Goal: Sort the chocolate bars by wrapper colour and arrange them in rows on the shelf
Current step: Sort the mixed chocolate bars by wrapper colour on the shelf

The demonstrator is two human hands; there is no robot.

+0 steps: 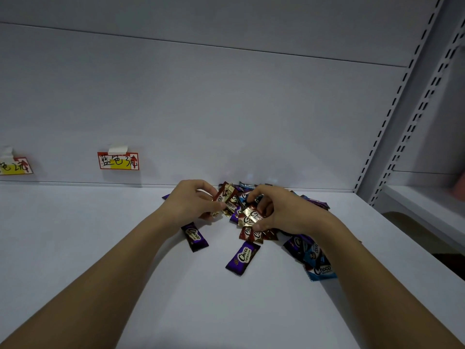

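Both hands [234, 205] in mixed chocolate bars [242, 258], apparently gripping red ones [253, 216]

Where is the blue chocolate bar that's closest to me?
In the head view, the blue bar lies on the shelf at the right, just under the right forearm, overlapping a purple bar.

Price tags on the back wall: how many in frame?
2. One price tag sits left of the pile; another tag is cut off by the left frame edge. More may lie beyond the frame.
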